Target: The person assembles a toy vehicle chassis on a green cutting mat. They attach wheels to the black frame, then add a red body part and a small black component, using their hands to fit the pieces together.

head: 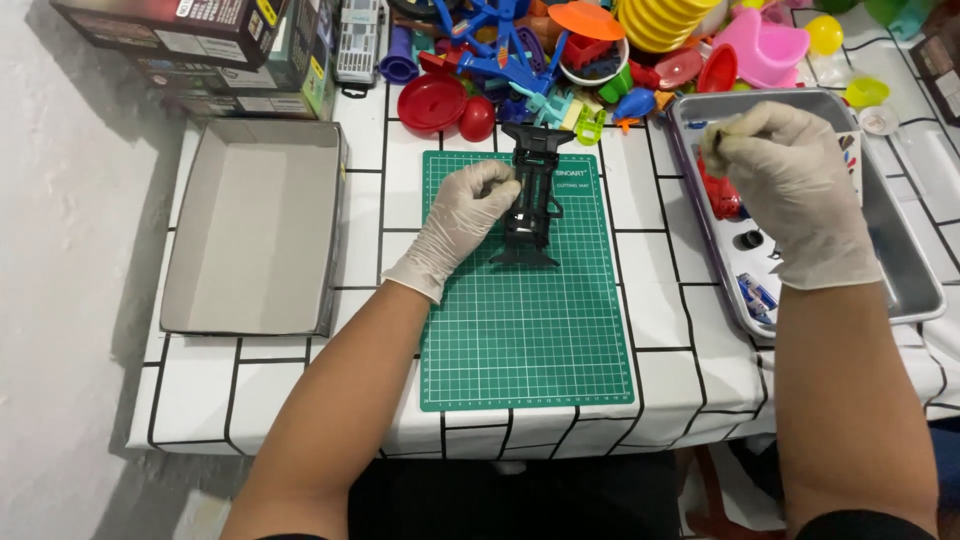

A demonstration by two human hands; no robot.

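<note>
1. Nearest the camera are the person's two bare forearms, which reach up from the bottom edge over a white tablecloth with black grid lines [660,395].
2. The left hand [462,215], in a pale disposable glove, rests on a green gridded cutting mat [520,330]. Its fingers are curled and close on the left side of a black plastic toy-car chassis [530,200], which lies lengthwise at the far end of the mat.
3. The right hand [790,180], gloved the same way, hovers over a shallow silver metal tray [915,270] to the right of the mat. Thumb and forefinger are pinched together near the tray's far left corner; something tiny and dark shows at the pinch, too small to identify.
4. Inside the tray lie a red plastic part [722,195], a small black ring [750,240] and a blue-and-white piece [757,295].
5. Left of the mat sits a grey cardboard box lid [255,230], open side up.
6. Beyond the mat a heap of brightly coloured plastic toys [560,60] covers the table's far side.
</note>
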